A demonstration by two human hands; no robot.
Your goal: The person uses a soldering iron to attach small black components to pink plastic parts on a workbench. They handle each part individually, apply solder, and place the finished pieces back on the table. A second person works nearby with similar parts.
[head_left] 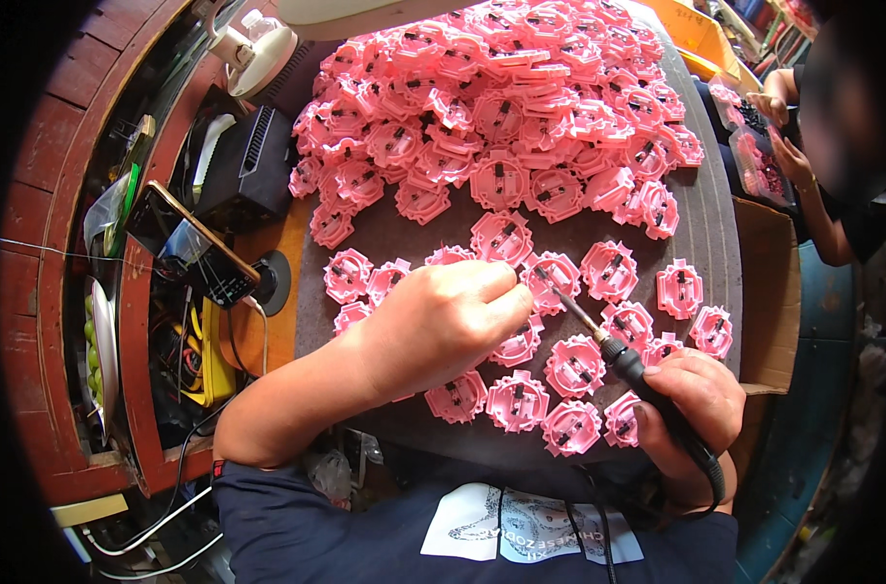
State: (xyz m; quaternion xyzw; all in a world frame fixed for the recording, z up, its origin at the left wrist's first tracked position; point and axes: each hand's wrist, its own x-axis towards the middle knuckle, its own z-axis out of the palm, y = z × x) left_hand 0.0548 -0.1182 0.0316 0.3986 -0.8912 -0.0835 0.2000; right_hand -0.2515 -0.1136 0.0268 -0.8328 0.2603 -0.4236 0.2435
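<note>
My right hand is wrapped round the black handle of a soldering iron. The iron slants up and left, its thin tip over a round pink plastic part with small black components inside. Close to that tip, my left hand has its fingers pinched together; whatever they hold is hidden. Several similar pink parts lie singly around both hands, such as one pink part below the iron. Some of them are partly covered by my left hand and forearm.
A large heap of pink parts covers the far side of the grey board. At left, a phone leans on a stand beside a black box. A cardboard box stands right; another person's hands work beyond it.
</note>
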